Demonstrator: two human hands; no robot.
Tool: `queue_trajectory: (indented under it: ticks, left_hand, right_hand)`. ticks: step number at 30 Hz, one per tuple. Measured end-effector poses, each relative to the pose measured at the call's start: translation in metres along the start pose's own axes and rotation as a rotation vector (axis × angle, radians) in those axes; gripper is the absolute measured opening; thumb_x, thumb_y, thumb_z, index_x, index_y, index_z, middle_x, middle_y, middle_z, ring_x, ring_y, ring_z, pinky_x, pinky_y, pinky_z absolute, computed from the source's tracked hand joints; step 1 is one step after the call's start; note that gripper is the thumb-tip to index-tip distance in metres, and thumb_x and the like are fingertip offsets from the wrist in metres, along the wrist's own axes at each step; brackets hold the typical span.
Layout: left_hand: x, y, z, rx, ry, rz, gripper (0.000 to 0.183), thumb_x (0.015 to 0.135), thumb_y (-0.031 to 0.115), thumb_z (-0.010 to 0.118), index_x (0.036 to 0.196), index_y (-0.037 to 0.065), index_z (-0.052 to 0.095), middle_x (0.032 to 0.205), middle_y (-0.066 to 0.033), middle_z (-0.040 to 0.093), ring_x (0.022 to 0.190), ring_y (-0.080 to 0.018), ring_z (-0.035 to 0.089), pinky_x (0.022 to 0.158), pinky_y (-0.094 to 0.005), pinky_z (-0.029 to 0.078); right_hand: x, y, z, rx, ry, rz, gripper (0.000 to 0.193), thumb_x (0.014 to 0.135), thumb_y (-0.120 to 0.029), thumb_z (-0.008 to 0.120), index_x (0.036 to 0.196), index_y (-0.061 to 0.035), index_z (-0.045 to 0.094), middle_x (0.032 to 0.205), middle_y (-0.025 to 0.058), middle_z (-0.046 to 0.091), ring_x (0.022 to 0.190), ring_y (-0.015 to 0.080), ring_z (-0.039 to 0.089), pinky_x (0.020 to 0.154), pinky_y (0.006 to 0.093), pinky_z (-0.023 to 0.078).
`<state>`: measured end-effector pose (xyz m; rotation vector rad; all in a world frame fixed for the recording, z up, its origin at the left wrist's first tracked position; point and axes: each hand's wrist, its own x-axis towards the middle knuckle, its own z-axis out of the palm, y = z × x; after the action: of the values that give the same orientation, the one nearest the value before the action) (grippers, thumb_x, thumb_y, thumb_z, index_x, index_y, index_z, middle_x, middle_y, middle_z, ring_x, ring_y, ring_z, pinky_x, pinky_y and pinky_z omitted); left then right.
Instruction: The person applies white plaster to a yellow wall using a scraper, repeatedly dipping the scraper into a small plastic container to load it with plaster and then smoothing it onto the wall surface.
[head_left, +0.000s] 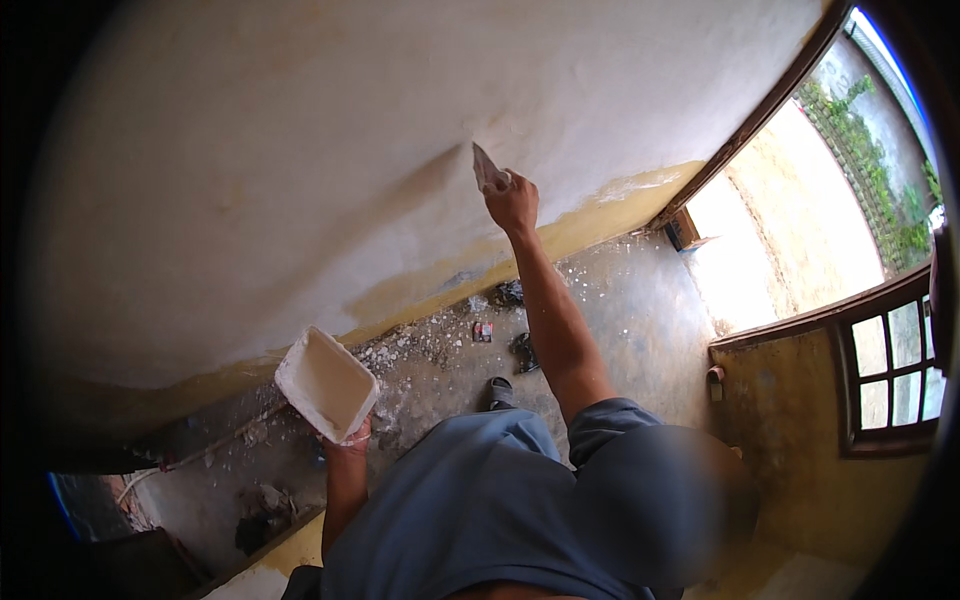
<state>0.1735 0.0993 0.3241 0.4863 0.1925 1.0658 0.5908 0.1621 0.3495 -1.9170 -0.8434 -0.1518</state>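
My right hand (512, 204) reaches up to the wall and is closed round a putty knife (487, 166). The knife's blade lies against or very near the white-coated wall (330, 150); I cannot tell which. Lower down on the left, my left hand (350, 438) grips the underside of a white rectangular tub (327, 385). Off-white paste coats the inside of this tub and its rim. White smears mark the left wrist and fingers. Most of the left fingers are hidden beneath the tub.
White splatter and crumbs cover the concrete floor (640, 300) along the wall. A small red packet (483, 332) and dark plastic scraps (524, 350) lie there. A cardboard box (684, 232) stands by the open doorway. At the right is a framed window (890, 350).
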Motion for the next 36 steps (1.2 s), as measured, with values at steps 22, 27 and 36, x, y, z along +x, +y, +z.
queue_trajectory:
  ticks: [22,27,36]
  left_hand:
    - [0.009,-0.032,0.045,0.062,0.340,0.060,0.051,0.097,0.034,0.043,0.142,0.012,0.031,0.136,-0.0108,0.048,0.115,-0.0252,0.054,0.085,-0.0469,0.053]
    - [0.013,-0.048,0.047,-0.055,0.373,0.009,0.054,0.097,0.032,0.044,0.144,0.012,0.027,0.137,-0.0117,0.046,0.116,-0.0249,0.054,0.085,-0.0478,0.053]
    - [-0.007,-0.058,-0.006,-0.170,0.279,-0.042,0.067,0.088,0.040,0.059,0.144,0.016,0.031,0.144,-0.0120,0.039,0.127,-0.0337,0.044,0.100,-0.0593,0.040]
  right_hand:
    - [0.100,-0.006,-0.053,0.001,0.564,-0.370,0.016,0.083,-0.003,0.059,0.096,-0.0057,0.068,0.095,0.0117,0.068,0.089,0.0302,0.064,0.082,0.0383,0.049]
    - [0.109,-0.008,-0.029,-0.322,0.440,-0.592,0.030,0.078,-0.010,0.065,0.108,-0.0151,0.064,0.113,0.0099,0.060,0.103,0.0358,0.054,0.087,0.0450,0.046]
    - [0.027,0.137,0.032,-0.475,0.058,-0.665,0.042,0.072,-0.009,0.067,0.113,-0.0167,0.063,0.119,0.0082,0.058,0.111,0.0340,0.051,0.093,0.0454,0.042]
